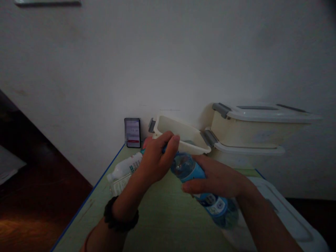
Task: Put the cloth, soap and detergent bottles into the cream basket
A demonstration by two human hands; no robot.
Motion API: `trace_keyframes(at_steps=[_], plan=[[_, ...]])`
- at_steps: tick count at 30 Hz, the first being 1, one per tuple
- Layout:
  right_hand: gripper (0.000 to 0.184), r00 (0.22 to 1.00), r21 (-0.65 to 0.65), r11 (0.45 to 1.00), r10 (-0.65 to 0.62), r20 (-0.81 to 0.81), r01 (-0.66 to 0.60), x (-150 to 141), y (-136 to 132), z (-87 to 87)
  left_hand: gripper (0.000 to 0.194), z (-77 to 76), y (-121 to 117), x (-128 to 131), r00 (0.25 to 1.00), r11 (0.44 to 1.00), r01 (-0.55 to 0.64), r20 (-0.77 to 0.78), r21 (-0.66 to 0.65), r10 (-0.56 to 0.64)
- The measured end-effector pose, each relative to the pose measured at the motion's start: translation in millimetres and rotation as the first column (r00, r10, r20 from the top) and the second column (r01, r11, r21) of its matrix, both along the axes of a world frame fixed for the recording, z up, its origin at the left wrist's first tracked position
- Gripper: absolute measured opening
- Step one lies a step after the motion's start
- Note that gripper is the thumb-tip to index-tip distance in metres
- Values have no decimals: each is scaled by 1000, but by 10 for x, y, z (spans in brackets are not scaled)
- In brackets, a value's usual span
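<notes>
A clear plastic bottle [215,206] with a blue label lies tilted between my hands, its neck pointing up and left. My right hand [217,178] is wrapped round its labelled middle. At the neck end, my left hand [160,154] is closed on the blue cap, which the fingers mostly cover. Just beyond the left hand stands an uncovered cream bin [181,131] with grey latches; something greyish lies inside it. Left of my wrist, a white bottle [127,166] rests on its side beside a clear bottle [119,184] with a pale label.
A phone [132,133] leans upright against the wall. Lidded cream boxes [246,131] are stacked at the right. A white lid [283,210] lies at the near right of the green table [162,217], which has blue edges. A pinkish thing [147,141] shows behind my left hand.
</notes>
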State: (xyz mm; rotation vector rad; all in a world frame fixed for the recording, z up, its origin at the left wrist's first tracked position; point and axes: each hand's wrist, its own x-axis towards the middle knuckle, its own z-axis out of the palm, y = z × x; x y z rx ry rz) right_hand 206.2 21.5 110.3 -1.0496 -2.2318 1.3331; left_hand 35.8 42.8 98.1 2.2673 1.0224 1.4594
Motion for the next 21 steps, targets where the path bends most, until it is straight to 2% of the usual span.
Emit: trace_keyframes(at_steps=[3, 6, 10, 13, 17, 19, 21], plan=[[26, 986, 184, 974, -149, 75, 134, 11, -18, 16, 37, 19, 27, 6, 997, 994, -81, -13, -69, 80], [27, 951, 296, 921, -294, 95, 255, 63, -5, 29, 37, 23, 79, -27, 989, 985, -147, 11, -87, 149], [34, 878, 395, 800, -477, -38, 452, 194, 89, 3, 11, -8, 208, -167, 936, 936, -351, 12, 7, 351], [36, 793, 361, 713, -589, -157, 601, 287, 170, -35, 25, -64, 298, -298, 893, 897, -431, -99, 97, 440], [36, 756, 231, 721, -606, -249, 653, 338, 219, -54, 37, -172, 368, -387, 816, 888, -388, -357, 246, 455], [35, 753, 225, 721, -600, -268, 655, 334, 225, -55, 38, -224, 384, -376, 788, 902, -332, -444, 277, 427], [36, 744, 260, 697, -618, -255, 668, 324, 231, -62, 39, -259, 388, -343, 771, 914, -299, -495, 274, 401]])
